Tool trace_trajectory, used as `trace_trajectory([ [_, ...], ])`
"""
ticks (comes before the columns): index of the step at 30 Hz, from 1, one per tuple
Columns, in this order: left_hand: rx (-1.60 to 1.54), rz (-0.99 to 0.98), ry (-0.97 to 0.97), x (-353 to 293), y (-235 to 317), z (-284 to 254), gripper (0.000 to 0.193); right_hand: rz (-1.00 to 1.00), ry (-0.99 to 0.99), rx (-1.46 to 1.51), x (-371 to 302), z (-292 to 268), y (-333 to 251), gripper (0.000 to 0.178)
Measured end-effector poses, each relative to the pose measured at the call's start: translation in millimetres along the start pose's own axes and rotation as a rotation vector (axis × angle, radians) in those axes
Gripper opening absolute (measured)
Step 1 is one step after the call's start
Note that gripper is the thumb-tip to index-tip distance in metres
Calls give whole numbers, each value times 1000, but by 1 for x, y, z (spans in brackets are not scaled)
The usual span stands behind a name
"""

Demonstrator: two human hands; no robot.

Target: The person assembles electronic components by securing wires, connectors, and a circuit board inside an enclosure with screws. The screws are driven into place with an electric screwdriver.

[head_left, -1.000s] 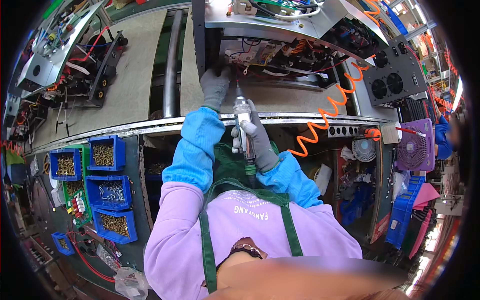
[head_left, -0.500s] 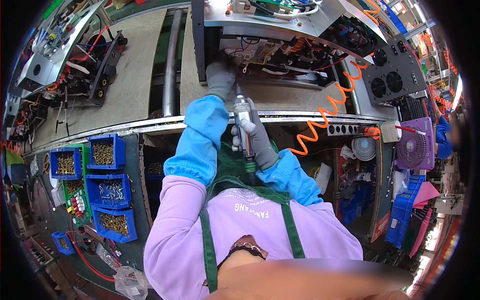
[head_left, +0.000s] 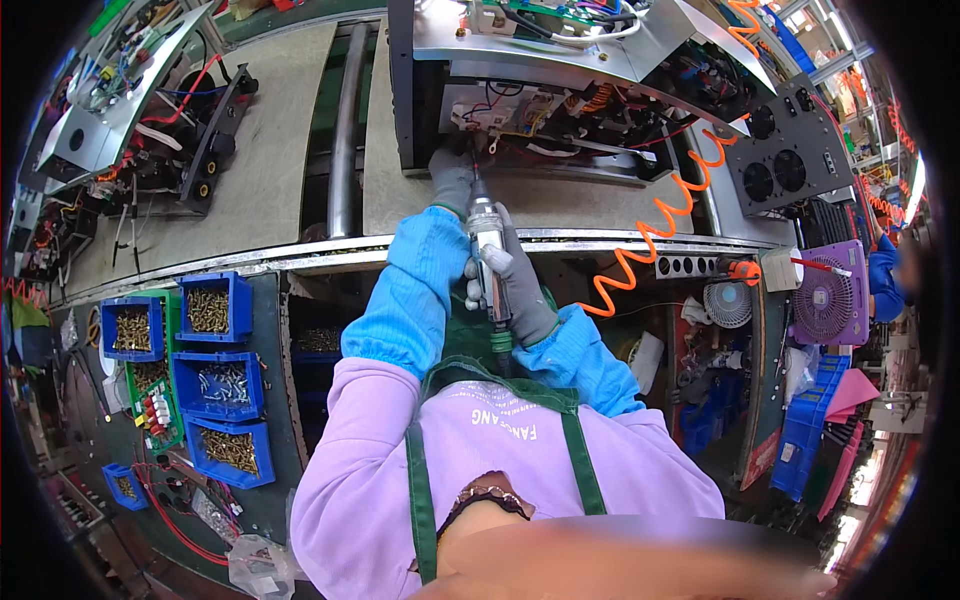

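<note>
My right hand (head_left: 520, 285), in a grey glove, is wrapped round a power screwdriver (head_left: 487, 245). The tool points away from me, its thin bit reaching the near side of an open metal-cased electrical unit (head_left: 540, 62). Beside the bit is my left hand (head_left: 452, 182), also gloved, at the unit's lower left corner next to the dark front panel (head_left: 402, 90). Its fingers look curled together, but their tips are in shadow, and whatever they pinch cannot be made out. Inside the unit are wires, a pale board (head_left: 487, 108) and copper coils.
Blue bins (head_left: 228, 452) of screws stand on the bench at left, around a green tray (head_left: 178, 425). A second opened unit (head_left: 120, 130) sits far left. An orange coiled hose (head_left: 660, 215) crosses at right, near a black fan panel (head_left: 790, 150) and a purple fan (head_left: 828, 295).
My left hand has drawn back slightly toward me and to the right, out of the unit's corner. The screwdriver has shifted a little toward me, still in my right hand.
</note>
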State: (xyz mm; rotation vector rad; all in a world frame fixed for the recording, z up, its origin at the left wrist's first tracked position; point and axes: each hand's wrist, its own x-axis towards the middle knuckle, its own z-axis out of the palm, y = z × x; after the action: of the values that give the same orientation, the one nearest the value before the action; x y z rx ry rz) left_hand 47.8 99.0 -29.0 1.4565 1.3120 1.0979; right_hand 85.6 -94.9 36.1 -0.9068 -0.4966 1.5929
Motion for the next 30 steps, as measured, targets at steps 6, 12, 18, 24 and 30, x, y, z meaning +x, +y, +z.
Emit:
trace_trajectory([
  [6,-486,5,-75,11,-29,9,31,14,14,-26,-2,7,-4,75],
  [12,-412,-40,-134,0,-2,1,35,12,24,15,0,0,-1,75],
  [18,29,267,-40,5,-9,-9,32,20,-1,18,0,0,0,76],
  [24,185,313,-34,16,-21,-2,29,14,2,4,2,-4,2,76],
  [30,278,423,-20,15,-19,-7,28,-12,-20,204,4,2,8,76],
])
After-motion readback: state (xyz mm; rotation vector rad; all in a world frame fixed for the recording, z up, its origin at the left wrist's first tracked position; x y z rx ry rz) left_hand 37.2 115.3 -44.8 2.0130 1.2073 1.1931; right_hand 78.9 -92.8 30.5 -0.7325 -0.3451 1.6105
